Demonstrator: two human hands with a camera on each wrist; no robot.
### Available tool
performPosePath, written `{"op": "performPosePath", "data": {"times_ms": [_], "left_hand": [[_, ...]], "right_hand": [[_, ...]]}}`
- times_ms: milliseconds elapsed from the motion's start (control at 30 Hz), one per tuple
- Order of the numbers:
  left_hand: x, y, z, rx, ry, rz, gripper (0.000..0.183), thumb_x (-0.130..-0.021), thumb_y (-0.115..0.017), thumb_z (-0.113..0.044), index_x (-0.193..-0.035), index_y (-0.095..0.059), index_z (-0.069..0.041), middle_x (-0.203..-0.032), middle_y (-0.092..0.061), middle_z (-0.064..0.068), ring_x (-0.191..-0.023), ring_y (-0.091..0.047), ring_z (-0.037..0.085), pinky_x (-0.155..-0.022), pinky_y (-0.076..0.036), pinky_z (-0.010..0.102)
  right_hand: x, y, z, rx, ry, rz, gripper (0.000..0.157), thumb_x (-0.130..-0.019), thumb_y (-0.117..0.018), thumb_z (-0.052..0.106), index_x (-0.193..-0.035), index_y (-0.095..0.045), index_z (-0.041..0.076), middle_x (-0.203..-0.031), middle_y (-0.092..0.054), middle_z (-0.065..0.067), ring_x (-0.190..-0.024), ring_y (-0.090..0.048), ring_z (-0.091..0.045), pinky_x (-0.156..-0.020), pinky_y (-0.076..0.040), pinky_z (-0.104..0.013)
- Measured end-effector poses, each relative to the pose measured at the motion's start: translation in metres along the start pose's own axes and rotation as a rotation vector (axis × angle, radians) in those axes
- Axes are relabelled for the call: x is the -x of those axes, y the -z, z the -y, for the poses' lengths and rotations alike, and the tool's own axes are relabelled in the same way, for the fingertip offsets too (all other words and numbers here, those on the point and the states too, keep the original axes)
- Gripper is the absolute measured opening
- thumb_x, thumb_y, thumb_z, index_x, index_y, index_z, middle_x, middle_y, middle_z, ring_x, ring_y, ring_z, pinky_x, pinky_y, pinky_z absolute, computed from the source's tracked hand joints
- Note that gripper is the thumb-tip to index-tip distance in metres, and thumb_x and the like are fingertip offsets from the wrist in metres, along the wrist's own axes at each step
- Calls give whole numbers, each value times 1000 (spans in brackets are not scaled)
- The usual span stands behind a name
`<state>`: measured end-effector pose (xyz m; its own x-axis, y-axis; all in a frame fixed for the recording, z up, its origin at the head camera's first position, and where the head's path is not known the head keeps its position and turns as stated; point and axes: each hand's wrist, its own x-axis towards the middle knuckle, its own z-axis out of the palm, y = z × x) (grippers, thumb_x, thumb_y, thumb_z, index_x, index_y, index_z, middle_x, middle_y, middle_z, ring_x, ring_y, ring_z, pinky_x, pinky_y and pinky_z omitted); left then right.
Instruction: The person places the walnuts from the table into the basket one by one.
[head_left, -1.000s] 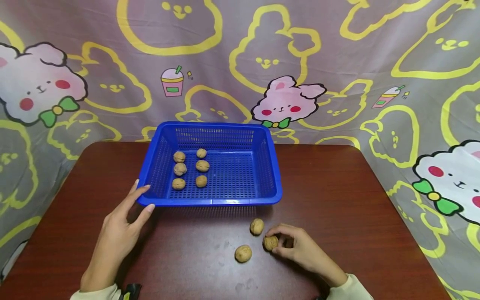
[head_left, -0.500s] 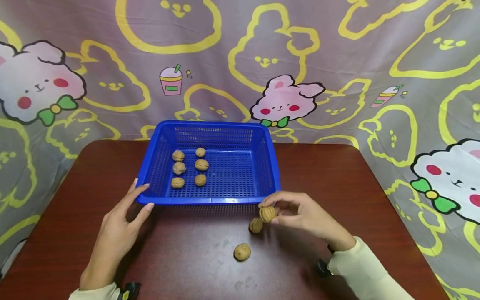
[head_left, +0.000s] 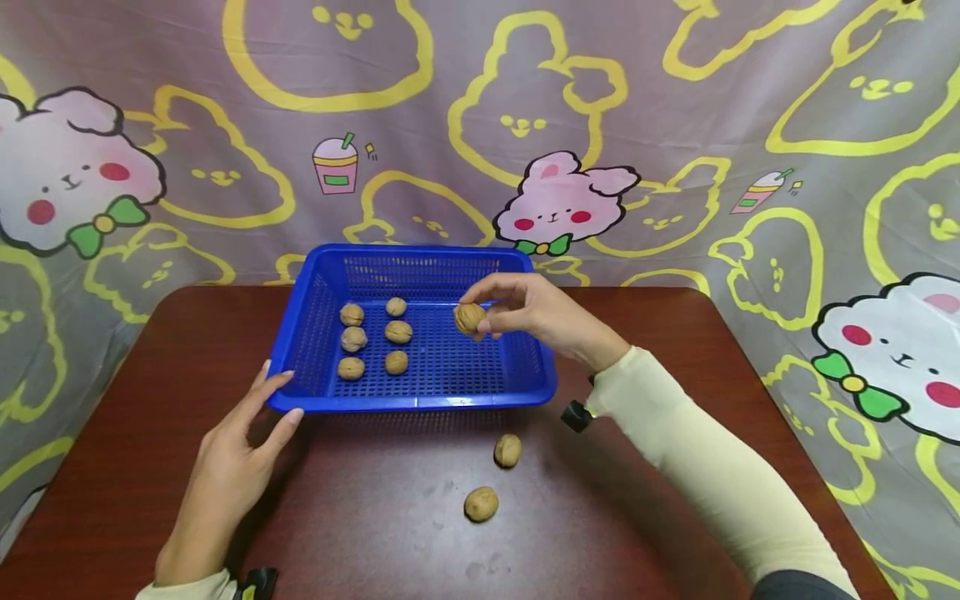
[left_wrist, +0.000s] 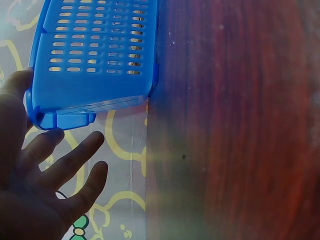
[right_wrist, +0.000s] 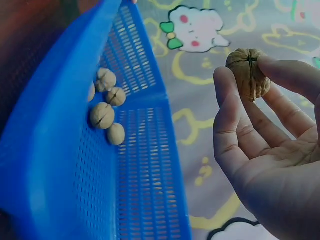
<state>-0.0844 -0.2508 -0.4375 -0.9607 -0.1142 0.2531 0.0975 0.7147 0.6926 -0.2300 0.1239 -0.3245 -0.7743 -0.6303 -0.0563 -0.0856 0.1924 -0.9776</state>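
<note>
My right hand (head_left: 551, 321) pinches a walnut (head_left: 469, 317) between thumb and fingertips, above the right part of the blue basket (head_left: 416, 403). The right wrist view shows this walnut (right_wrist: 249, 72) up close, with its ridged shell and seam. Several walnuts (head_left: 398, 332) lie in two columns on the left of the basket's floor. At the basket's front left corner, my left hand (head_left: 232, 475) touches the rim with thumb and fingers. In the left wrist view, that hand (left_wrist: 45, 180) has its fingers spread, with the thumb and one finger at the basket's corner.
Two walnuts lie on the brown table (head_left: 360, 517) in front of the basket: one walnut (head_left: 507, 450) near its front right, the other walnut (head_left: 482, 504) closer to me. Behind the table hangs a patterned cloth (head_left: 420, 100).
My right hand has picked the walnut up from the table and carried it up and left, over the basket. The left hand has stayed at the basket's corner.
</note>
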Motion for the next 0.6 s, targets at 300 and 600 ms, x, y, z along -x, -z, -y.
{"op": "performPosePath", "data": {"times_ms": [300, 600], "left_hand": [[0, -1, -1, 0, 0, -11, 53, -102, -70, -30, -153, -55, -31, -169, -36, 2, -142, -49, 53, -105, -40, 73], [0, -1, -2, -8, 9, -8, 52, -103, -69, -31, -153, -54, -30, -169, -35, 2, -142, -48, 53, -104, -40, 74]], "right_hand": [[-61, 2, -16, -96, -81, -6, 28, -95, -72, 2, -122, -71, 7, -111, -74, -7, -97, -76, -29, -80, -58, -34], [-97, -3, -36, -100, -159, 8, 24, -98, -68, 0, -121, -69, 5, -103, -76, -5, -92, -76, -25, -74, -56, -31]]}}
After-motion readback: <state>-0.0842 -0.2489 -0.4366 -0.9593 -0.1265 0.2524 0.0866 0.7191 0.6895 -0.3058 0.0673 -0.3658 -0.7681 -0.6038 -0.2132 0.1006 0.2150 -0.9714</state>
